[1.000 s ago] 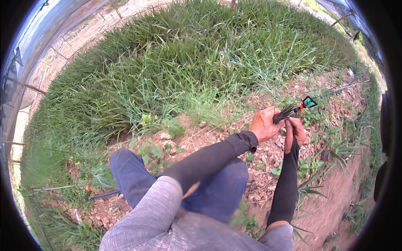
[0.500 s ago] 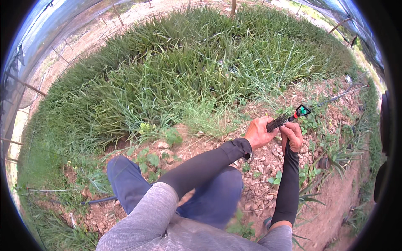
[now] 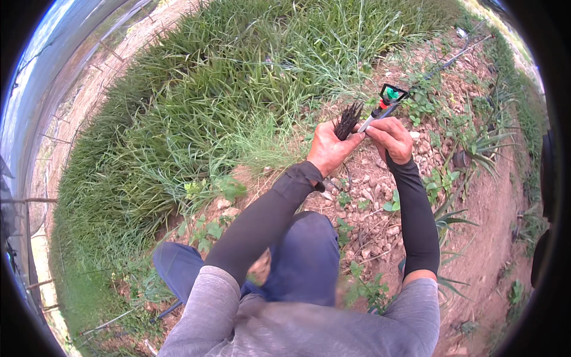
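Close together in the upper middle right, both my hands are closed on things. My left hand (image 3: 330,149) grips a bundle of thin dark sticks or stems (image 3: 348,121), which points upward. My right hand (image 3: 395,141) pinches a pale tube (image 3: 366,125), with left fingertips beside it. The tube slants up to a sprinkler head (image 3: 391,95) with a black frame, green insert and red band. The tube's lower end is partly hidden by my fingers.
Dense strap-leaved plants (image 3: 196,77) fill the upper left. Stony soil (image 3: 375,202) with weeds lies below my hands, and a long pipe (image 3: 458,56) runs at upper right. A dirt path (image 3: 488,238) is at right, mesh and poles (image 3: 27,200) at far left. My blue-trousered legs (image 3: 297,262) are below.
My view has turned, so the hands sit higher and further left. The stick bundle now points more upright and stands apart from the sprinkler head, which is also more upright.
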Available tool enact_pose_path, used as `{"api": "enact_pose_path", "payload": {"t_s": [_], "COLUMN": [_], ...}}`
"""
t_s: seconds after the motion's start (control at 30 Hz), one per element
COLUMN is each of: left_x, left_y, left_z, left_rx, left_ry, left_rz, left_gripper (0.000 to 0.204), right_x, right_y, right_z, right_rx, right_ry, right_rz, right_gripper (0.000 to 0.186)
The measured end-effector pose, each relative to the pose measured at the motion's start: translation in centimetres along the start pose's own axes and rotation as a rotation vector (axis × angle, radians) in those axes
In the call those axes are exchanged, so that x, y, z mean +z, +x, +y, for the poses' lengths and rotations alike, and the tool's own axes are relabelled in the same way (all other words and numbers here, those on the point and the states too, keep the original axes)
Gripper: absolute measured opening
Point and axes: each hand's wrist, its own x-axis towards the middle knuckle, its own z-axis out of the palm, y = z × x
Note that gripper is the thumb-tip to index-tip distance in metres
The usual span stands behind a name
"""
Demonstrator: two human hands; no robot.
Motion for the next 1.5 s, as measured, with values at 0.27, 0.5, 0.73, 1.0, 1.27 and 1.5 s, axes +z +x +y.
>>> {"api": "enact_pose_path", "payload": {"t_s": [0.27, 0.5, 0.73, 1.0, 1.27, 1.5], "left_x": [0.1, -0.4, 0.1, -0.6, -0.8, -0.9], "left_y": [0.3, 0.2, 0.1, 0.2, 0.0, 0.3], "left_z": [0.0, -0.1, -0.5, -0.2, -0.5, -0.8], "left_rx": [-0.003, -0.019, -0.034, -0.008, 0.004, -0.017], "left_ry": [0.006, -0.015, 0.032, 0.059, 0.01, 0.021], "left_rz": [-0.041, -0.037, -0.046, -0.03, -0.058, -0.076], "left_gripper": [0.016, 0.015, 0.017, 0.015, 0.021, 0.025], "right_x": [-0.6, -2.3, -2.0, -1.0, -0.5, -0.3], "right_y": [-0.3, 0.8, -0.3, -1.5, -1.9, -2.4], "right_z": [0.8, 0.2, 0.8, -0.2, 0.1, 0.5], "right_rx": [0.186, 0.757, 1.099, 1.097, 0.269, 0.168], "right_ry": [0.231, 0.58, 1.063, 1.016, 0.229, 0.224], "right_rz": [-0.098, -0.48, -0.424, -0.092, 0.015, 0.072], "right_gripper": [0.021, 0.019, 0.018, 0.017, 0.035, 0.034]}}
